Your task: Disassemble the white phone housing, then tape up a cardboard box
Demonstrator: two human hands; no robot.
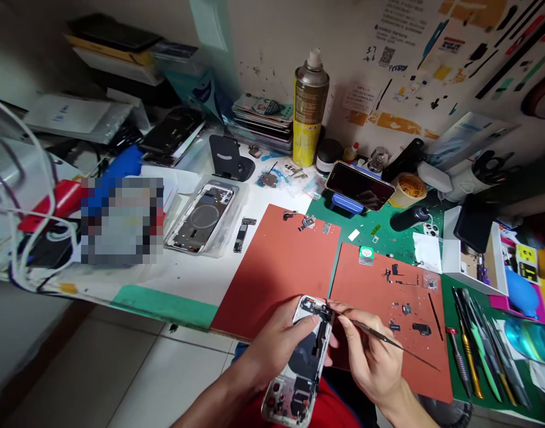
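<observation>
My left hand (272, 333) is closed around an opened smartphone housing (304, 356), its thumb lying over the inner parts near one end. The housing is tilted above the front edge of the table, with dark internals and camera openings at its lower end. In my right hand (375, 351) is a thin, dark, pointed metal tool (388, 340), pinched between thumb and fingers. Its working tip meets the upper right corner of the housing; whether it touches a part inside is too small to tell. Beneath and beyond my hands lie two reddish-brown mats (276, 261).
Small phone parts (406, 309) lie on the right mat, beside a row of screwdrivers and tweezers (482, 345). A phone back housing (201, 217) and a logic board (244, 235) lie left. A propped phone (360, 185) and a spray can (309, 110) stand behind.
</observation>
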